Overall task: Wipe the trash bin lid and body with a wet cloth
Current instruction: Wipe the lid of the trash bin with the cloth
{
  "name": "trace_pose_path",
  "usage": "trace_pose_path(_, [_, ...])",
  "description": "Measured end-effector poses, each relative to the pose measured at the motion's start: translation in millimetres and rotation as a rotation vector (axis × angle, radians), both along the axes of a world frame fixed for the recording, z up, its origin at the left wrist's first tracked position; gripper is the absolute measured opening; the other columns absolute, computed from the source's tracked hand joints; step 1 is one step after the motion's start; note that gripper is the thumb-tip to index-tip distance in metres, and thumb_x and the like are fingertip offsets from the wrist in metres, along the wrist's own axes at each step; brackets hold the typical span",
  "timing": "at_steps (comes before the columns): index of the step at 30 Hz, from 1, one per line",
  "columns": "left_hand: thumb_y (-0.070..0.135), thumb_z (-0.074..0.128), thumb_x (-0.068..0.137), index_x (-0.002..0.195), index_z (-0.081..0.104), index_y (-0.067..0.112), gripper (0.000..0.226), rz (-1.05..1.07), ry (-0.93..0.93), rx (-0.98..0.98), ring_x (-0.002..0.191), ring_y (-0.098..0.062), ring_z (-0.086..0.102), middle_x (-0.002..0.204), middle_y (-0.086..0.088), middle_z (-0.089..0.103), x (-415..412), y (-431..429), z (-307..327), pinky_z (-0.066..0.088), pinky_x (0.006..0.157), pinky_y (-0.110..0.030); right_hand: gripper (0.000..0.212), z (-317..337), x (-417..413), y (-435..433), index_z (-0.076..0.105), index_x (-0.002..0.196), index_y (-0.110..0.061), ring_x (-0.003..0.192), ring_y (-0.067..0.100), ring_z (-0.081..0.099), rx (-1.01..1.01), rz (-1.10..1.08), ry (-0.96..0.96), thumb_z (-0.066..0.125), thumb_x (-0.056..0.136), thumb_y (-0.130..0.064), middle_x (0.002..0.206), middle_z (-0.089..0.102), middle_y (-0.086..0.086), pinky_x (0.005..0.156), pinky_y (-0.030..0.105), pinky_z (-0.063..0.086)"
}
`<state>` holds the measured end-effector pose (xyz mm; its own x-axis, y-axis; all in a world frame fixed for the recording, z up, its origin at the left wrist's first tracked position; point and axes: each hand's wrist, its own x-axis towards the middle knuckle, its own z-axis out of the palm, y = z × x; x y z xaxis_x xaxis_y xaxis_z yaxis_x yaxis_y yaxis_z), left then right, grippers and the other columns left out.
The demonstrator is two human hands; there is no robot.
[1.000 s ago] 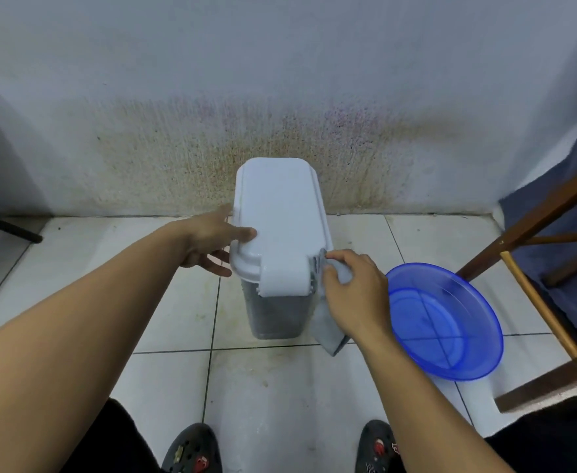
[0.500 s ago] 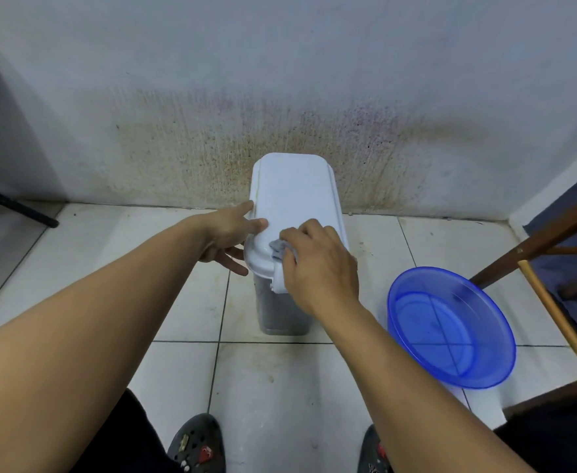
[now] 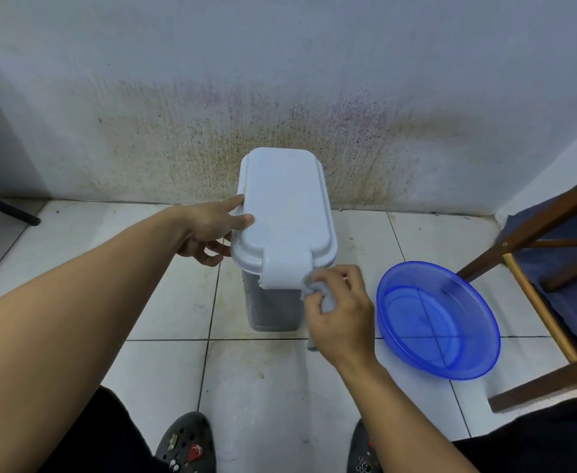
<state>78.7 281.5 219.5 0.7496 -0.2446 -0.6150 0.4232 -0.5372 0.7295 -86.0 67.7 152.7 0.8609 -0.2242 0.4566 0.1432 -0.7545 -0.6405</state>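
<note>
A narrow trash bin stands on the tiled floor against the stained wall, with a white lid [image 3: 283, 203] closed over a grey body [image 3: 273, 308]. My left hand [image 3: 208, 230] holds the lid's left edge, thumb on top and fingers underneath the rim. My right hand [image 3: 340, 315] grips a bunched grey cloth [image 3: 326, 298] and presses it against the right side of the lid's front latch flap. A tail of the cloth hangs below my hand.
A blue plastic basin [image 3: 437, 319] with a little water sits on the floor right of the bin. A wooden chair frame [image 3: 532, 268] with dark fabric stands at the far right. A dark bar [image 3: 4, 208] lies at the left. My feet [image 3: 188, 445] are near the bottom edge.
My right hand slid the cloth from the top front of the lid down to the right side of the latch flap. My left hand kept its hold on the lid's left edge.
</note>
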Motion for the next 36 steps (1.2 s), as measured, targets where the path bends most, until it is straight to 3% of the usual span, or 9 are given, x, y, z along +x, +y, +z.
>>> trace_pose_path(4, [0.040, 0.055, 0.108, 0.151, 0.033, 0.056, 0.051, 0.009, -0.008, -0.011, 0.094, -0.028, 0.064, 0.132, -0.013, 0.066, -3.8, -1.0, 2.2, 0.061, 0.085, -0.047, 0.021, 20.0, 18.1, -8.7, 0.068, 0.103, -0.021, 0.088, -0.011, 0.052, 0.224, -0.171, -0.010, 0.066, 0.088, -0.006, 0.106, 0.056, -0.002, 0.073, -0.003, 0.034])
trace_pose_path(7, [0.038, 0.055, 0.108, 0.156, 0.031, 0.053, 0.056, 0.015, 0.000, -0.035, 0.102, -0.034, 0.068, 0.132, -0.012, 0.063, -5.3, -2.5, 2.8, 0.061, 0.090, -0.057, 0.020, 23.6, 28.1, -8.8, 0.069, 0.111, -0.027, 0.081, -0.001, 0.050, 0.130, -0.119, 0.098, 0.063, 0.094, -0.018, 0.109, 0.053, -0.005, 0.067, -0.001, 0.036])
trace_pose_path(12, [0.040, 0.054, 0.108, 0.159, 0.029, 0.051, 0.058, 0.002, -0.012, -0.026, 0.102, -0.036, 0.069, 0.132, -0.014, 0.063, -7.4, -3.2, 2.6, 0.063, 0.088, -0.057, 0.019, 9.2, 13.8, 7.5, 0.070, 0.112, -0.022, 0.075, 0.010, 0.051, -0.001, -0.150, 0.103, 0.061, 0.095, -0.019, 0.108, 0.050, -0.005, 0.056, 0.011, 0.034])
trace_pose_path(16, [0.040, 0.053, 0.108, 0.158, 0.030, 0.050, 0.056, 0.010, -0.014, -0.034, 0.103, -0.037, 0.069, 0.134, -0.014, 0.062, -9.2, -3.6, 3.2, 0.062, 0.088, -0.058, 0.014, 36.3, 24.9, -27.4, 0.073, 0.087, -0.029, 0.075, 0.011, 0.056, -0.078, 0.088, 0.435, 0.064, 0.084, -0.019, 0.090, 0.058, -0.010, 0.060, 0.019, 0.042])
trace_pose_path(18, [0.040, 0.053, 0.108, 0.158, 0.030, 0.050, 0.056, 0.015, -0.015, -0.031, 0.102, -0.037, 0.069, 0.133, -0.015, 0.062, -10.4, -4.0, 3.6, 0.062, 0.089, -0.058, 0.018, 48.9, 29.9, -42.4, 0.072, 0.075, -0.030, 0.069, 0.002, 0.061, 0.032, 0.134, 0.564, 0.063, 0.080, -0.016, 0.081, 0.065, -0.011, 0.056, 0.011, 0.040])
trace_pose_path(24, [0.040, 0.052, 0.109, 0.160, 0.029, 0.048, 0.057, 0.022, -0.036, -0.026, 0.095, -0.034, 0.070, 0.130, -0.015, 0.064, -12.2, -4.6, 2.5, 0.063, 0.088, -0.055, 0.019, 34.4, 26.6, -16.2, 0.060, 0.091, -0.031, 0.080, -0.005, 0.052, 0.228, -0.037, 0.293, 0.062, 0.087, -0.012, 0.098, 0.053, -0.004, 0.062, 0.002, 0.037])
trace_pose_path(28, [0.041, 0.053, 0.108, 0.161, 0.028, 0.048, 0.059, 0.021, -0.057, -0.014, 0.095, -0.033, 0.072, 0.127, -0.014, 0.066, -10.8, -4.7, 1.0, 0.063, 0.090, -0.055, 0.016, 14.4, 13.8, 3.4, 0.050, 0.089, -0.028, 0.077, 0.002, 0.055, 0.272, -0.076, 0.316, 0.059, 0.087, -0.016, 0.097, 0.052, -0.005, 0.061, 0.021, 0.047])
trace_pose_path(32, [0.042, 0.053, 0.108, 0.162, 0.027, 0.047, 0.060, 0.011, -0.064, -0.010, 0.094, -0.033, 0.073, 0.126, -0.014, 0.067, -11.2, -4.0, 0.3, 0.063, 0.088, -0.054, 0.022, 5.5, 5.1, -2.4, 0.040, 0.075, -0.021, 0.062, 0.007, 0.053, 0.264, 0.075, 0.540, 0.061, 0.080, -0.023, 0.075, 0.056, -0.003, 0.058, 0.033, 0.047])
trace_pose_path(36, [0.043, 0.053, 0.108, 0.161, 0.027, 0.047, 0.060, -0.003, -0.080, 0.006, 0.093, -0.032, 0.073, 0.125, -0.014, 0.067, -11.6, -2.9, 1.2, 0.063, 0.090, -0.053, 0.014, 15.4, 9.6, -12.7, 0.048, 0.078, -0.022, 0.057, 0.006, 0.066, 0.375, -0.059, 0.472, 0.061, 0.080, -0.019, 0.081, 0.065, -0.001, 0.053, 0.032, 0.056])
